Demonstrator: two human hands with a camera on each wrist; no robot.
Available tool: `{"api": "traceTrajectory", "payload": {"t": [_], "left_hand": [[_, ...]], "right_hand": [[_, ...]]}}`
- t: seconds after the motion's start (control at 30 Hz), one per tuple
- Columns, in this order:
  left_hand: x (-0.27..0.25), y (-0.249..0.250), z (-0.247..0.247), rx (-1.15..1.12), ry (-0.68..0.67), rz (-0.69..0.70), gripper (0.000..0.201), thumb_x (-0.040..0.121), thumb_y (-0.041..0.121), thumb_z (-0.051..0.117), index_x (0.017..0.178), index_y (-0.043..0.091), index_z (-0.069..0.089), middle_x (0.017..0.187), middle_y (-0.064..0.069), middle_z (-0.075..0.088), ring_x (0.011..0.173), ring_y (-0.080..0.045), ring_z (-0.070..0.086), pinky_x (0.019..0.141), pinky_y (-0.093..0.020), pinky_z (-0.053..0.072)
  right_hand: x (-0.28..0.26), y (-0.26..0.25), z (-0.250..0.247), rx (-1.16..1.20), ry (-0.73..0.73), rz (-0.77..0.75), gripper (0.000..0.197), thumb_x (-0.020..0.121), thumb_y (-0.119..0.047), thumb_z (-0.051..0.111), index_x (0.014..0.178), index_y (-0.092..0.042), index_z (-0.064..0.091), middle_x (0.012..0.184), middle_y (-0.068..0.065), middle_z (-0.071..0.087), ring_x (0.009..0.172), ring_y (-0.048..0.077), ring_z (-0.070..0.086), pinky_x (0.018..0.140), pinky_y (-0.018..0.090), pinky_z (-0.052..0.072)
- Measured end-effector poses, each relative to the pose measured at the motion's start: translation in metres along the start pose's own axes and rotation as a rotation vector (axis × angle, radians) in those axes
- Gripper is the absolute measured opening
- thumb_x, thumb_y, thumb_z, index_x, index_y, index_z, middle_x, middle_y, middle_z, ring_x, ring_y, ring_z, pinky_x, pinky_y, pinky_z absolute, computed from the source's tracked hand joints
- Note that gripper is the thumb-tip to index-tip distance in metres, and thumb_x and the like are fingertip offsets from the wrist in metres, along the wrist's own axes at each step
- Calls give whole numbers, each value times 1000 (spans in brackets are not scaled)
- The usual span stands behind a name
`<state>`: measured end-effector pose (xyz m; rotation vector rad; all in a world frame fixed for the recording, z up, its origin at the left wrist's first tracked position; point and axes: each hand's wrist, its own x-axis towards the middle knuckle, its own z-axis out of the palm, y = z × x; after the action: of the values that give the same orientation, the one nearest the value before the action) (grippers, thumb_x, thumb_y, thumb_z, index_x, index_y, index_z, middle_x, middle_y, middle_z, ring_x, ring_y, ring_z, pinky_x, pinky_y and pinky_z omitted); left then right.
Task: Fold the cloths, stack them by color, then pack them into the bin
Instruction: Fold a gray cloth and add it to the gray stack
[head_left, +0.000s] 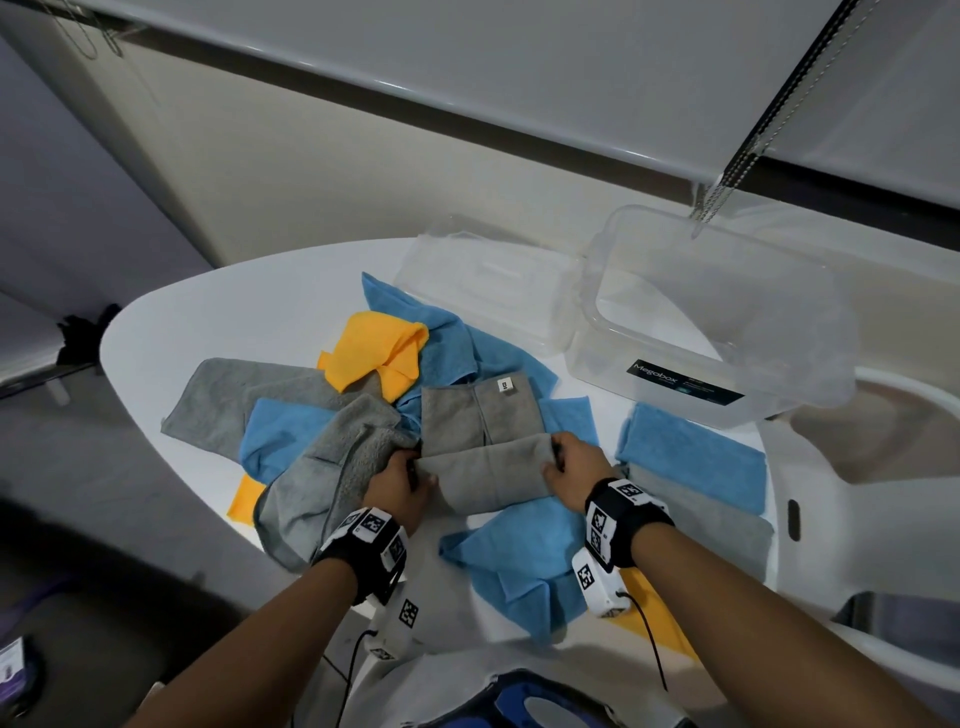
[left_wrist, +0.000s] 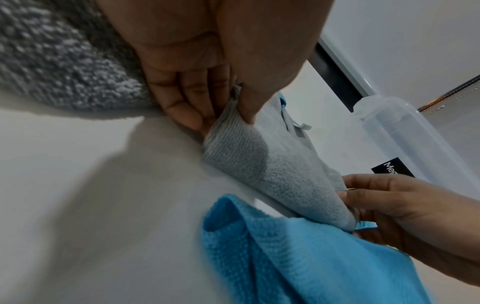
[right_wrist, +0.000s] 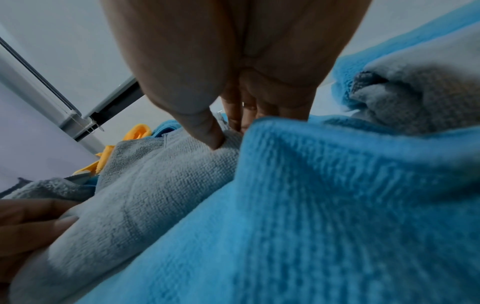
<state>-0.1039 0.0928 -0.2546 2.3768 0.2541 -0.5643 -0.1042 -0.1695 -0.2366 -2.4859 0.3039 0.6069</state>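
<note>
Between both hands (head_left: 400, 480), grey cloth (head_left: 483, 441) half-folded, white tag up top

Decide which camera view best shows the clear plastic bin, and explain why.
The head view: the whole clear bin stands open at the table's far right, its inside bare. The left wrist view catches only one wall and part of its black label. The right wrist view shows none of it.

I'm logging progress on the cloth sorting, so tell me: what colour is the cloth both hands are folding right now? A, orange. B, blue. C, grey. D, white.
C: the left hand and the right hand each pinch one end of the grey cloth, whose near edge is doubled over, while the blue cloths and the orange cloth lie loose around it.
</note>
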Motion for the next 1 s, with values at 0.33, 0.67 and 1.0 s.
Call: {"api": "traceTrajectory", "payload": {"t": [0.33,0.67,1.0], "left_hand": [[5,11,8,-25,7,-53,40,93,40,55,120,12,51,112,-10,60,102,-30,58,79,-31,42],[3,2,-2,-583,50,85,30,89,22,66,108,13,45,94,0,55,89,-21,54,78,-35,47],[-18,-11,13,-189,-62,18,30,90,29,63,104,17,40,84,0,55,79,-27,59,67,-30,44]], "right_hand": [[8,-4,2,82,-55,37,19,86,-33,59,94,-16,59,104,12,62,86,23,60,70,26,41],[-19,6,-6,502,12,94,35,86,-24,67,113,-28,47,101,4,68,88,20,66,79,38,56],[-57,30,14,102,-114,-97,35,91,-24,59,103,-30,27,65,0,52,52,16,53,54,37,52]]}}
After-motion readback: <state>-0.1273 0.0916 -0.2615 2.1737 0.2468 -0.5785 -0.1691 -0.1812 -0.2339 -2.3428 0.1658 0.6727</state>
